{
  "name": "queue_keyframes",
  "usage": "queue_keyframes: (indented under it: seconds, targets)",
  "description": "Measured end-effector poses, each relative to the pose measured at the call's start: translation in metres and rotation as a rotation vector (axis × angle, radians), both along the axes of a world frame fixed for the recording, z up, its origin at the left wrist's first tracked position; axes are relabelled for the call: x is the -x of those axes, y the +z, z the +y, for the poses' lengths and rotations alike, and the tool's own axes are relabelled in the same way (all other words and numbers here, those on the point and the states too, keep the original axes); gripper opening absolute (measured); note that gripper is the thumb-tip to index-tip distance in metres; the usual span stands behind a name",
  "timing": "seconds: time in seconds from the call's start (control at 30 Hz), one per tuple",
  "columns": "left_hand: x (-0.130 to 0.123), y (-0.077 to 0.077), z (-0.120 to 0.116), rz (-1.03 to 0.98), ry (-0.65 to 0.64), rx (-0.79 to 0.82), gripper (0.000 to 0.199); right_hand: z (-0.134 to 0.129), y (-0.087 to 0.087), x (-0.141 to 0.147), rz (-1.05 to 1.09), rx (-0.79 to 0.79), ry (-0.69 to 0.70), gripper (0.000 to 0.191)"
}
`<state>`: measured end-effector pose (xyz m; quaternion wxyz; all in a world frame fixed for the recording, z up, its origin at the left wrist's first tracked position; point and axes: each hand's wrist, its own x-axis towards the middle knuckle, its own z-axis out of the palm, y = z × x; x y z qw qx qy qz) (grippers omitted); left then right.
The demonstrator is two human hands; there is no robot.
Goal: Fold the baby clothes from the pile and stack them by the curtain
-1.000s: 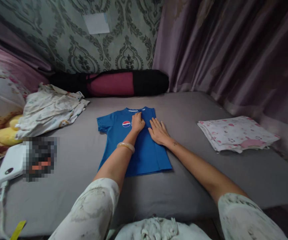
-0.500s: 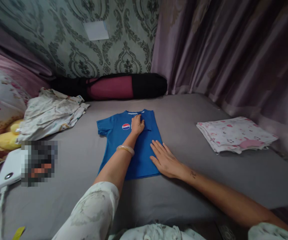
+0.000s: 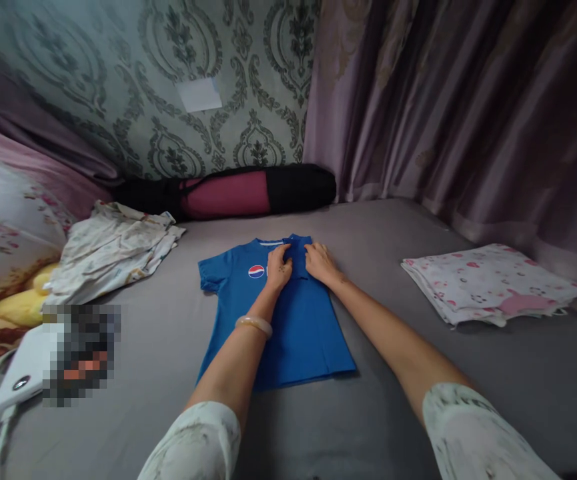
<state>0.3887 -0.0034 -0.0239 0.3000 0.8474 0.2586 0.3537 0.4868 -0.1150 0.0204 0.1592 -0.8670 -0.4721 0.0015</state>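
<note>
A blue short-sleeved T-shirt (image 3: 295, 340) with a round red, white and blue logo lies on the bed, collar away from me. Its left sleeve sticks out, while the right sleeve is folded inward over the chest. My left hand (image 3: 279, 268), a pale bangle on its wrist, is on the chest beside the logo, fingers bent and closed at the folded sleeve. Close by, my right hand (image 3: 321, 263) has its fingers curled on the cloth at the right shoulder edge. The fingertips of both hands are partly hidden.
A folded white printed cloth (image 3: 488, 280) lies right on the grey bed sheet (image 3: 388, 427). Left are a crumpled patterned cloth (image 3: 118, 243), a yellow plush item (image 3: 21, 307) and a white device (image 3: 28, 367) with cables. A black and maroon bag (image 3: 228, 193) lies along the wall.
My right hand has moved from lying flat on the shirt's lower right side up to the shoulder edge. My left hand stays on the chest. The view has tilted up slightly.
</note>
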Motion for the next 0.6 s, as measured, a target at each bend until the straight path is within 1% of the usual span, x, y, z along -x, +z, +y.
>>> queue_keyframes:
  seconds: [0.1,0.27,0.47,0.6]
  targets:
    - [0.001,0.003,-0.002,-0.017,-0.023,-0.012,0.045,0.011,-0.004,-0.009,-0.020,0.027,-0.019,0.046]
    - [0.001,0.006,-0.006,-0.004,-0.069,-0.052,0.037,0.019,-0.008,-0.019,-0.003,0.046,-0.048,0.049]
    - [0.002,0.009,-0.013,0.107,-0.133,-0.153,0.032,0.023,-0.009,-0.031,0.079,0.074,-0.038,0.050]
    - [0.005,0.015,-0.021,0.190,-0.149,-0.215,0.030,0.027,-0.014,-0.043,0.187,0.010,-0.025,0.048]
